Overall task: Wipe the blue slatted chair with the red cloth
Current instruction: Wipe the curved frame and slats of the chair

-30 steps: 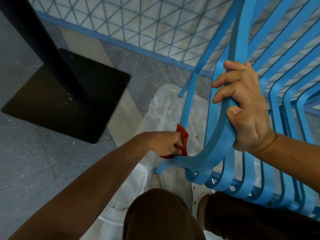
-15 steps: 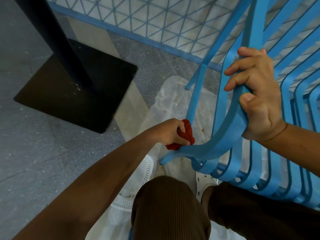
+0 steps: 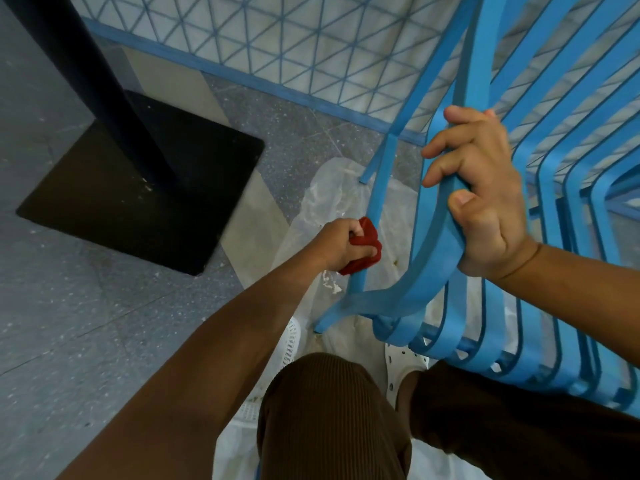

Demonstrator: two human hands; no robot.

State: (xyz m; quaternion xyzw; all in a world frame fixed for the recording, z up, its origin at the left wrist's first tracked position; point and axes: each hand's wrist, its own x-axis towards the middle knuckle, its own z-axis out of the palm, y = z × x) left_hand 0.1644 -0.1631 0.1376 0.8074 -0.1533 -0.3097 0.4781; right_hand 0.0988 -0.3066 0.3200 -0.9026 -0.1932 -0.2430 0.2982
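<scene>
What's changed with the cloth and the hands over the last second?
The left hand slid the red cloth off the chair's curved armrest strip and up onto its leg. The right hand kept its grip on the blue slatted chair; the black table base stayed put.

A café or eatery dining area is suggested here. A black pedestal table post (image 3: 79,84) is seen rising from a flat square black base plate (image 3: 145,202), the kind fitted under restaurant tables. Speckled grey terrazzo-style flooring (image 3: 69,323) is laid throughout, crossed by a pale beige band (image 3: 194,95). A white surface patterned with blue triangular lines (image 3: 277,39) is bordered by a blue strip. A blue slatted chair (image 3: 540,306), metal by the look of it, is tipped over a clear plastic sheet (image 3: 332,199).
</scene>
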